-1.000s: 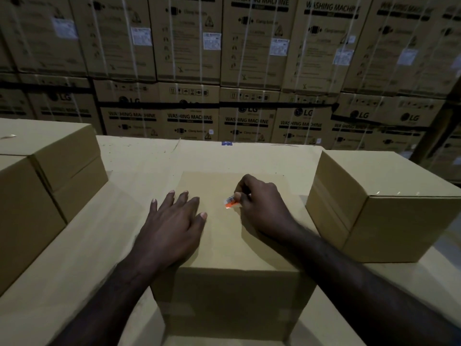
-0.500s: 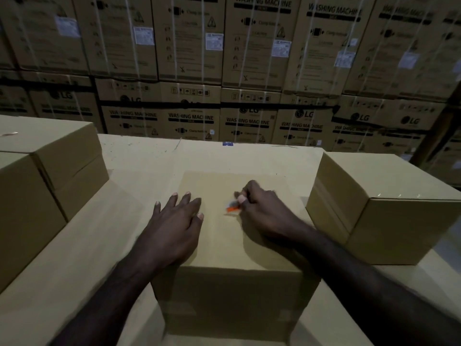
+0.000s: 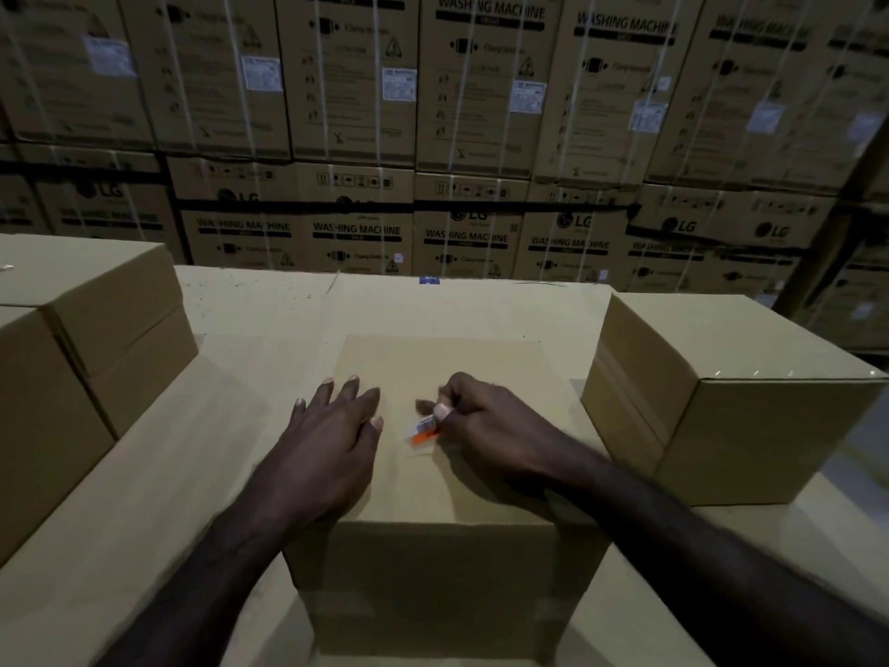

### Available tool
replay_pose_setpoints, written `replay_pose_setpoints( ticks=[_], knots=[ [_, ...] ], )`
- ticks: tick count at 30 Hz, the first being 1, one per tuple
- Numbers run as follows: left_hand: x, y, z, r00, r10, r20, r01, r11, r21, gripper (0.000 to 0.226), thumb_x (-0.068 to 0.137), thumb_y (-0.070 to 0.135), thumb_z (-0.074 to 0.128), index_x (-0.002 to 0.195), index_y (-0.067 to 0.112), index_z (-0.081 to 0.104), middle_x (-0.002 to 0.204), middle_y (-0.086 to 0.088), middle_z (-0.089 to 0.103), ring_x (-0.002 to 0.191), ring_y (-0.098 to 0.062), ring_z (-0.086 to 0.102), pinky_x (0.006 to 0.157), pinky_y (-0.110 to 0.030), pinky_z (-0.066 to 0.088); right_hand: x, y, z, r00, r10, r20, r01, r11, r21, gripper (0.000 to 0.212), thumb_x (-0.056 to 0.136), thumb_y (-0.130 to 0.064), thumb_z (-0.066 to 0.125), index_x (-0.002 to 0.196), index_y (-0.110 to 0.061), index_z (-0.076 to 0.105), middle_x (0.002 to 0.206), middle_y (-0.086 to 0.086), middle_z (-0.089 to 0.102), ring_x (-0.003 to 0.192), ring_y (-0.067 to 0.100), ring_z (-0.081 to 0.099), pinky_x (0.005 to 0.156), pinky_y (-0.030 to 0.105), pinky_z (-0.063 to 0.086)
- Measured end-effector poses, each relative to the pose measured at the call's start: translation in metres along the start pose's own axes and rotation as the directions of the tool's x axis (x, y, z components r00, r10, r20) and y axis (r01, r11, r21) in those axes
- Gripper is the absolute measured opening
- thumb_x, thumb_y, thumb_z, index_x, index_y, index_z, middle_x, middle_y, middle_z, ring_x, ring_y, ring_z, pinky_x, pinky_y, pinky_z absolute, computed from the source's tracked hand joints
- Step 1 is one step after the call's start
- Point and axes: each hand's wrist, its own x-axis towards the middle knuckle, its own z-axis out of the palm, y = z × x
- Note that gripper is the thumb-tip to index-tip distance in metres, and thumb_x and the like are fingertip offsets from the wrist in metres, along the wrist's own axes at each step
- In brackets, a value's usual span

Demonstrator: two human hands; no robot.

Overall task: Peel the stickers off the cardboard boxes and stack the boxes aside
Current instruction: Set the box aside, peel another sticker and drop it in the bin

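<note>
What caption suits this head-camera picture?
Left hand steadies a cardboard box while right hand peels off an orange-and-white sticker.

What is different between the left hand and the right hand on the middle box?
The left hand lies flat with straight fingers on the middle box; the right hand has curled fingers. The left hand holds nothing; the right hand pinches the orange and white sticker, partly lifted. Both hands are bare and over the top face of the same box.
</note>
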Motion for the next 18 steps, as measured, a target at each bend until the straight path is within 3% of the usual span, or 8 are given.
replay_pose_setpoints(
  ticks=[5, 11, 14, 17, 18],
  knots=[
    [0.0, 0.002, 0.0, 1.0, 0.0, 0.0, 0.0, 1.0, 0.007, 0.048, 0.103, 0.032, 0.028, 0.15, 0.022, 0.026, 0.16, -0.003, 0.013, 0.148, -0.022, 0.002, 0.118, -0.043, 0.004, 0.01, 0.011, -0.029, 0.973, 0.159, -0.165, -0.157, 0.987, 0.028, 0.014, 0.099, -0.029, 0.044, 0.103, -0.022, 0.056, 0.117, 0.003, 0.063, 0.11, 0.02, 0.057, 0.095, 0.049, 0.047],
    [0.002, 0.005, 0.0, 1.0, -0.005, -0.001, 0.005, 0.995, 0.103, 0.049, 0.102, 0.033, 0.026, 0.149, 0.021, 0.025, 0.159, -0.006, 0.016, 0.147, -0.026, 0.007, 0.118, -0.043, 0.006, -0.004, -0.011, 0.005, 0.999, 0.02, -0.03, -0.018, 0.997, 0.08, 0.012, 0.101, -0.024, 0.045, 0.104, -0.018, 0.056, 0.12, -0.003, 0.063, 0.112, 0.01, 0.057, 0.094, 0.036, 0.048],
    [0.001, 0.007, -0.003, 1.0, 0.026, -0.01, -0.025, 0.991, 0.134, 0.048, 0.102, 0.032, 0.027, 0.149, 0.019, 0.027, 0.158, -0.008, 0.02, 0.146, -0.028, 0.013, 0.118, -0.044, 0.009, -0.002, -0.004, -0.02, 0.981, 0.094, -0.168, -0.084, 0.994, 0.062, 0.01, 0.096, -0.019, 0.052, 0.102, -0.017, 0.061, 0.111, 0.0, 0.065, 0.103, 0.016, 0.061, 0.09, 0.041, 0.052],
    [0.0, 0.015, -0.01, 0.995, 0.085, -0.059, -0.077, 0.989, 0.124, 0.05, 0.102, 0.031, 0.031, 0.15, 0.019, 0.025, 0.159, -0.007, 0.019, 0.146, -0.027, 0.012, 0.118, -0.041, 0.008, -0.009, -0.003, -0.041, 0.925, 0.118, -0.36, -0.077, 0.989, 0.124, 0.004, 0.093, -0.018, 0.061, 0.093, -0.019, 0.065, 0.098, 0.0, 0.07, 0.092, 0.015, 0.067, 0.073, 0.031, 0.057],
    [0.0, 0.02, -0.012, 0.99, 0.12, -0.08, -0.11, 0.987, 0.118, 0.05, 0.102, 0.031, 0.032, 0.151, 0.02, 0.024, 0.159, -0.005, 0.018, 0.146, -0.026, 0.011, 0.118, -0.04, 0.007, -0.014, -0.004, -0.045, 0.907, 0.104, -0.408, -0.045, 0.987, 0.151, 0.003, 0.091, -0.02, 0.064, 0.091, -0.021, 0.066, 0.095, -0.002, 0.071, 0.091, 0.013, 0.067, 0.074, 0.031, 0.057]
  ],
)
